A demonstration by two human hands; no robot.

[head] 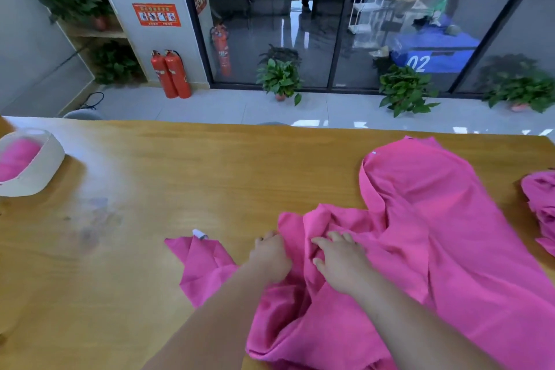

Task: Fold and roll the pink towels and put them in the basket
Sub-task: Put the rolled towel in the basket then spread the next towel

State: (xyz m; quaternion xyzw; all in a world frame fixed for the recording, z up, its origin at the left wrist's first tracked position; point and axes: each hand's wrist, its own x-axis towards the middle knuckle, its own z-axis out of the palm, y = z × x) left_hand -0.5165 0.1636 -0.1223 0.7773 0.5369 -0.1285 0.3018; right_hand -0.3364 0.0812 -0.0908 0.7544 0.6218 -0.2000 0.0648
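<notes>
Head view looks down on a wooden table (180,177) with a large pink towel (435,219) lying open across its right half, running from the near edge almost to the far edge. The towel's right part lies fairly flat. Its left part, close to the near edge, is bunched into loose folds, and one corner sticks out to the left with a small white tag (199,234) at its tip.

Both hands are on the bunched part, side by side and nearly touching. The left hand (271,258) has its fingers curled down into the fabric at the edge of a fold, gripping it. The right hand (342,264) lies on top of the towel with fingers spread and fairly straight, pressing the cloth down. Both forearms are bare.

At the left edge of the table, toward the far corner, stands a pale basket (39,171), well apart from the hands. A rolled towel (15,156) of the same pink lies inside it. At the right edge a crumpled pink heap (540,207) rests on the table, cut off by the frame.

Beyond the table, two red fire extinguishers (171,75) stand on the floor by a wall, and potted plants (280,78) line a glass wall.
</notes>
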